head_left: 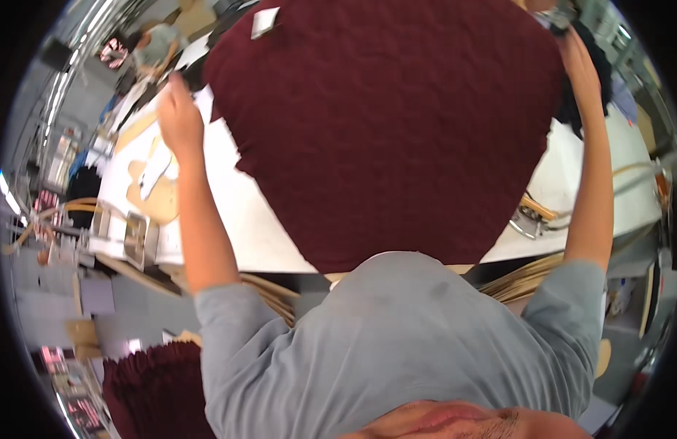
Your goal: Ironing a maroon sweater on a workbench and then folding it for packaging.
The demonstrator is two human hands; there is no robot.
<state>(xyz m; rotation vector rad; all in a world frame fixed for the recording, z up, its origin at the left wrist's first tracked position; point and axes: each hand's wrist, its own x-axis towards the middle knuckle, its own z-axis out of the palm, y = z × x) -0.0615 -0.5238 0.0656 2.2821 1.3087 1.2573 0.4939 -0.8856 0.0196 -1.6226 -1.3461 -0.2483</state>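
At the lower left, a gathered maroon cloth bundle [155, 388] sits low beside the person, clear of the table [240, 212]. Farther up, a metal holder [139, 240] stands at the table's left edge, with tan pattern pieces [159, 201] and a white sheet [157, 168] lying just beyond it. At the upper left, a co-worker in a pale top [157, 50] leans over the far part of the work surface.

The left hand [180, 121] is raised above these pieces, near the left edge of the maroon textured fabric [397, 139] and seemingly apart from it. Its fingers are curled and blurred; whether they pinch anything, I cannot tell.

Near the fabric's upper left corner is a small white label [264, 23]; any print on it is too small to read. The fabric spreads across the middle between both hands, hiding much of the table and narrowing toward the grey shirt [419, 329].

Just beside its lower right edge rests an iron [532, 216] with an orange-brown handle. The right hand [581, 66] is at the fabric's upper right edge, fingers fairly straight; its grip cannot be made out. Dark cloth [600, 77] lies behind it.
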